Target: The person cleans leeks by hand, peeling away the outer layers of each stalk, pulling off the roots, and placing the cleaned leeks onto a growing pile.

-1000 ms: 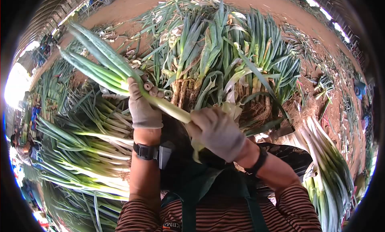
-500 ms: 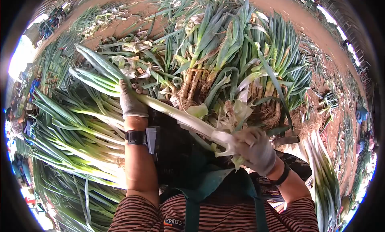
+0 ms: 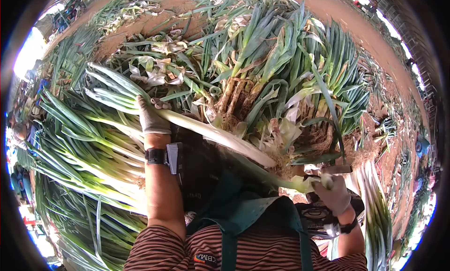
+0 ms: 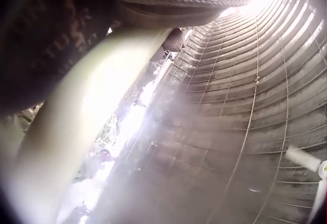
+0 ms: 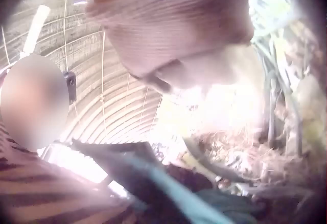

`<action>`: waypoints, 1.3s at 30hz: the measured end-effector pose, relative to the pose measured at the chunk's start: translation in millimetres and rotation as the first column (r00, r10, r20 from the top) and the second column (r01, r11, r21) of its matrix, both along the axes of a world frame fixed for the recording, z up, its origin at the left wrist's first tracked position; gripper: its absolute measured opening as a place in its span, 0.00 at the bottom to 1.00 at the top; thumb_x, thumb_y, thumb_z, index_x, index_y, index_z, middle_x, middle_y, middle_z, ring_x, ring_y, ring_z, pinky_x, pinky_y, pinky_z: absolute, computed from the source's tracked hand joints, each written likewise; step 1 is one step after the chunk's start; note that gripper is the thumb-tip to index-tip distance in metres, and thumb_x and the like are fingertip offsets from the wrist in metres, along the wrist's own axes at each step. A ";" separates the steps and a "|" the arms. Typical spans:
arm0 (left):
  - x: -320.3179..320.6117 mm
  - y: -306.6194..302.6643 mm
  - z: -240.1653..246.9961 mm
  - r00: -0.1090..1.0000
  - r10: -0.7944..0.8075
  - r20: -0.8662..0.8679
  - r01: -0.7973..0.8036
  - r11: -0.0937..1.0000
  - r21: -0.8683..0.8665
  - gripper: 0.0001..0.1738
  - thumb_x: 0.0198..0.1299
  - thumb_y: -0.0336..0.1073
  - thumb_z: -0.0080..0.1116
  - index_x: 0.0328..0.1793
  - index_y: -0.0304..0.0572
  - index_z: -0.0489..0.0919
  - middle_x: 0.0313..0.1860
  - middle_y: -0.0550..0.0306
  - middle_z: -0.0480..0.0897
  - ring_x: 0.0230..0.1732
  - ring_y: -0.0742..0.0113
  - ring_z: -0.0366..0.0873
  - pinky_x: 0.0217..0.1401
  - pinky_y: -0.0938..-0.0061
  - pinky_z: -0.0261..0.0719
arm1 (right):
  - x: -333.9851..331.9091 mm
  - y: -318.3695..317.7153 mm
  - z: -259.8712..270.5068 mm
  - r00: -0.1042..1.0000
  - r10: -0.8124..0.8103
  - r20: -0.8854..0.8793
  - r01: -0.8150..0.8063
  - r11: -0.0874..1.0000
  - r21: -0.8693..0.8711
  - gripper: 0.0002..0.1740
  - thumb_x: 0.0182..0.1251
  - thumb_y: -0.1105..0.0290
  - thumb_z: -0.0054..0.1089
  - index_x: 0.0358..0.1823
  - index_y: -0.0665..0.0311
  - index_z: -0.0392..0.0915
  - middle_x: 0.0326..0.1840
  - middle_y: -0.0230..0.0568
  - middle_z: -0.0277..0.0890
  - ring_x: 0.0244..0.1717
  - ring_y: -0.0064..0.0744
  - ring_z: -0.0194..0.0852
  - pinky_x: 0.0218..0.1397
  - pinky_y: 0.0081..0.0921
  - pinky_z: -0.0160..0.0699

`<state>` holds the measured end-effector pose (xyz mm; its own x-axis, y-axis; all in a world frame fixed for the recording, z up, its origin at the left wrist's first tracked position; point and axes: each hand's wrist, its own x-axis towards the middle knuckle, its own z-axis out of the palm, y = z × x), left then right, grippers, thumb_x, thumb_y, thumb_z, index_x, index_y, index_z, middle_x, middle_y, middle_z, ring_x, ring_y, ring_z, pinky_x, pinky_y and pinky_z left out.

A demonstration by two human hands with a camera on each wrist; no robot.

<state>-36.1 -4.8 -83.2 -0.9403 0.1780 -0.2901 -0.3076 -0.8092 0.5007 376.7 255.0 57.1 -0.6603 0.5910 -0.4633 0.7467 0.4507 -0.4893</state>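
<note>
In the head view my gloved left hand grips a long green onion where its white stalk meets the green leaves. The leaves point to the upper left, and the rooted white end slopes down to the right. My gloved right hand, lower right, holds the end of a peeled outer leaf, which stretches as a pale green strip below the stalk. The left wrist view shows the pale stalk close up under the glove. In the right wrist view the glove is blurred by glare.
Untrimmed green onions with dirty roots stand heaped ahead. Layers of green onions lie at the left, and cleaned white ones at the right. Peeled scraps cover the ground. A dark machine part sits by my right wrist.
My right hand has moved from the stalk down to the right, drawing an outer leaf away. The stalk now shows white to its roots. My left hand keeps its grip, shifted slightly left.
</note>
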 end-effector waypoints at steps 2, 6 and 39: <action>5.4 4.1 9.2 0.998 0.018 -0.060 -0.020 0.999 -0.036 0.21 0.69 0.60 0.52 0.41 0.51 0.68 0.22 0.67 0.68 0.21 0.74 0.63 0.28 0.75 0.71 | 5.0 25.5 -16.3 0.867 0.409 0.283 -0.467 0.867 0.177 0.25 0.55 0.58 0.70 0.51 0.64 0.79 0.47 0.51 0.78 0.47 0.36 0.78 0.50 0.34 0.77; 13.1 11.8 20.8 0.991 -0.056 -0.123 0.056 0.998 -0.011 0.27 0.65 0.68 0.49 0.39 0.52 0.73 0.21 0.71 0.64 0.23 0.74 0.64 0.30 0.78 0.69 | -48.6 24.1 -8.4 0.648 0.758 -0.066 -0.697 0.626 0.350 0.24 0.64 0.61 0.61 0.58 0.68 0.73 0.61 0.56 0.72 0.65 0.53 0.69 0.66 0.44 0.69; -11.6 9.8 -17.2 0.975 -0.224 0.011 0.207 0.919 0.334 0.25 0.63 0.60 0.58 0.34 0.46 0.70 0.23 0.69 0.70 0.21 0.76 0.65 0.29 0.77 0.70 | 29.1 -7.4 47.6 0.904 0.369 -0.217 -0.413 0.886 -0.213 0.24 0.67 0.50 0.62 0.30 0.68 0.81 0.16 0.46 0.69 0.19 0.44 0.70 0.25 0.33 0.67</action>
<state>-47.7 5.1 -100.4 -0.8548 0.4680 -0.2244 -0.5102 -0.8369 0.1981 405.8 247.6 104.7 -0.8933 0.1492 -0.4239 0.4332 0.5364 -0.7242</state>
